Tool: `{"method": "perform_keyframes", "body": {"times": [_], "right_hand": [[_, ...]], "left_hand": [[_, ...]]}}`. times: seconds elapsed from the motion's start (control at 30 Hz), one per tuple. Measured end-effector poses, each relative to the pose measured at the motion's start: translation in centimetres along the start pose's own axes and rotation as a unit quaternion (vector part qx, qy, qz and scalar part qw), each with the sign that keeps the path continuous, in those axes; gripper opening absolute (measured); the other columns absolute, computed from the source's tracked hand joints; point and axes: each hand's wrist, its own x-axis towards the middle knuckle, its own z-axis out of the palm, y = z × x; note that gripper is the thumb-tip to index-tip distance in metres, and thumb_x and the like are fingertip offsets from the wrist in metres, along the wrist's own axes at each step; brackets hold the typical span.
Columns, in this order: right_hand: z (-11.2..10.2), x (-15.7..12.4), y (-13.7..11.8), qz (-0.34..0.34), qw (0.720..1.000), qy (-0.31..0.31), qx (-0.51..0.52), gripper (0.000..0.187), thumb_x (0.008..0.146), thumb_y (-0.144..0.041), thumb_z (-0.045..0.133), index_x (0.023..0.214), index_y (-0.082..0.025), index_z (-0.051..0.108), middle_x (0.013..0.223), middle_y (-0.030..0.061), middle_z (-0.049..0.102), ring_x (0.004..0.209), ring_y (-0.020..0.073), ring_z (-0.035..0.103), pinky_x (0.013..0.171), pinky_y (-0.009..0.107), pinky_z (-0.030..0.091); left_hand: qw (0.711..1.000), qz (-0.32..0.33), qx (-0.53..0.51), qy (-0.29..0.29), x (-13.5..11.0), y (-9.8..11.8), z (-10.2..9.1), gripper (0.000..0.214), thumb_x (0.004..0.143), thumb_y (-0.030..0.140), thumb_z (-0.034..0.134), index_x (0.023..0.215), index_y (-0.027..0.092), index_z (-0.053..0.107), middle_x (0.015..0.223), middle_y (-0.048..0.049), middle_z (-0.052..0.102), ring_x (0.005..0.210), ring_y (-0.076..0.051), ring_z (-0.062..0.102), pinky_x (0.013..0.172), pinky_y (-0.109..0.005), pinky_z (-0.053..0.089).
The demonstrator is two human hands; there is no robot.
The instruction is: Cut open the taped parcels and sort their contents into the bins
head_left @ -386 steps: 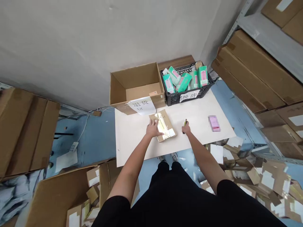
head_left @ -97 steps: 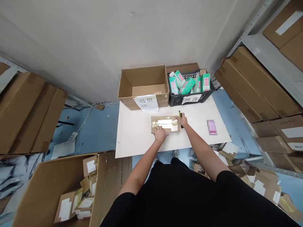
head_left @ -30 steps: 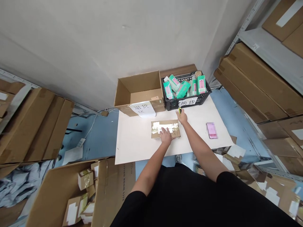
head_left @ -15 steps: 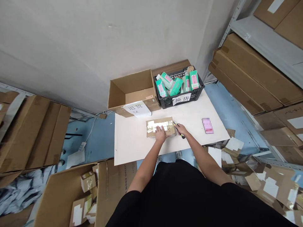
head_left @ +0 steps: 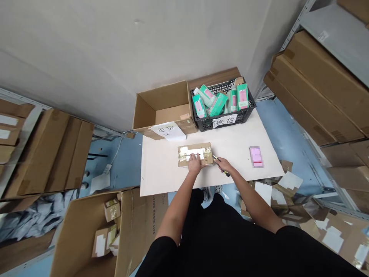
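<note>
A small taped cardboard box (head_left: pixel 182 162) with a white label lies on the table (head_left: pixel 161 181) in front of me. My left hand (head_left: pixel 195 164) rests on its top and near edge, fingers apart and the thumb stretched to the right. My right hand (head_left: pixel 225 164) is closed around a yellow-and-black utility knife (head_left: pixel 226 173). The knife's tip points up and left, close to the box's right end. Whether the tip touches the cardboard I cannot tell.
Behind stand an open cardboard carton (head_left: pixel 161 92) with a paper sign and a black plastic crate (head_left: pixel 206 125) of green-and-pink boxes. A blurred pink item (head_left: pixel 256 157) lies at the right. A large carton (head_left: pixel 77 227) with small boxes stands at lower left; discarded cardboard (head_left: pixel 331 234) lies at lower right.
My right hand and the knife have shifted slightly right and toward me, away from the box's end. The left hand stays on the box. The whole view has turned a little.
</note>
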Motion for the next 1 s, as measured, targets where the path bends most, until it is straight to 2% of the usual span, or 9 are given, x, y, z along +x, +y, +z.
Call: {"method": "perform_keyframes", "body": {"times": [0.17, 0.3, 0.4, 0.6, 0.73, 0.9, 1.0], "right_hand": [[0.1, 0.6, 0.4, -0.007, 1.0, -0.012, 0.024, 0.031, 0.109, -0.046, 0.049, 0.086, -0.025, 0.046, 0.047, -0.009, 0.05, 0.036, 0.0125, 0.053, 0.046, 0.021, 0.041], [0.3, 0.9, 1.7, -0.01, 0.998, -0.009, 0.057, 0.036, 0.105, -0.055, 0.054, 0.086, -0.026, 0.046, 0.049, -0.0089, 0.052, 0.035, 0.0119, 0.051, 0.044, 0.021, 0.041], [-0.5, 0.3, 3.1, -0.011, 0.996, 0.005, 0.089, 0.04, 0.102, -0.061, 0.056, 0.085, -0.026, 0.045, 0.049, -0.0094, 0.051, 0.035, 0.0116, 0.049, 0.043, 0.021, 0.04], [-4.1, -2.9, 7.5, 0.02, 0.991, 0.064, 0.119, 0.039, 0.101, -0.059, 0.054, 0.085, -0.027, 0.042, 0.049, -0.0084, 0.052, 0.037, 0.013, 0.051, 0.043, 0.022, 0.043], [-4.3, -3.8, 8.8, 0.031, 0.986, 0.115, 0.118, 0.03, 0.104, -0.052, 0.05, 0.09, -0.026, 0.044, 0.052, -0.0082, 0.054, 0.041, 0.0144, 0.056, 0.048, 0.023, 0.046], [-3.3, -1.5, 7.7, 0.072, 0.97, 0.203, 0.112, 0.019, 0.106, -0.045, 0.047, 0.106, -0.026, 0.045, 0.064, -0.0083, 0.061, 0.055, 0.0155, 0.067, 0.06, 0.023, 0.05], [-3.2, 1.1, 7.2, 0.106, 0.954, 0.273, 0.061, 0.019, 0.107, -0.044, 0.044, 0.105, -0.025, 0.049, 0.073, -0.0031, 0.064, 0.07, 0.0184, 0.07, 0.065, 0.024, 0.051]], "left_hand": [[1.0, -0.001, 0.005, 0.003, 0.2, -0.1, 0.4, 0.108, 0.093, 0.08, 0.055, 0.173, 0.016, 0.02, 0.177, -0.0258, 0.02, 0.166, -0.039, 0.016, 0.128, -0.053, 0.031], [1.0, -0.001, -0.005, 0.01, 0.2, -0.2, 0.7, 0.107, 0.093, 0.08, 0.054, 0.173, 0.02, 0.018, 0.178, -0.0241, 0.02, 0.166, -0.041, 0.015, 0.128, -0.056, 0.03], [1.0, -0.004, -0.008, 0.013, 0.1, 0.1, 0.6, 0.108, 0.093, 0.08, 0.054, 0.173, 0.018, 0.017, 0.178, -0.0259, 0.018, 0.166, -0.042, 0.013, 0.129, -0.058, 0.028], [1.0, -0.016, -0.007, -0.001, -0.2, 0.8, -0.7, 0.112, 0.091, 0.08, 0.057, 0.172, 0.011, 0.021, 0.177, -0.0296, 0.017, 0.166, -0.041, 0.013, 0.13, -0.052, 0.027], [1.0, -0.022, -0.008, -0.007, -0.3, 0.6, -1.3, 0.115, 0.088, 0.08, 0.064, 0.172, 0.014, 0.019, 0.177, -0.0288, 0.017, 0.166, -0.042, 0.014, 0.128, -0.053, 0.031], [1.0, -0.029, -0.006, 0.0, -0.2, 0.2, -1.5, 0.115, 0.086, 0.083, 0.063, 0.172, 0.021, 0.019, 0.178, -0.0248, 0.018, 0.165, -0.043, 0.015, 0.125, -0.057, 0.035], [1.0, -0.028, -0.005, -0.007, -0.2, 0.3, -1.3, 0.116, 0.086, 0.083, 0.063, 0.173, 0.019, 0.019, 0.178, -0.025, 0.017, 0.165, -0.041, 0.015, 0.127, -0.054, 0.032]]}}
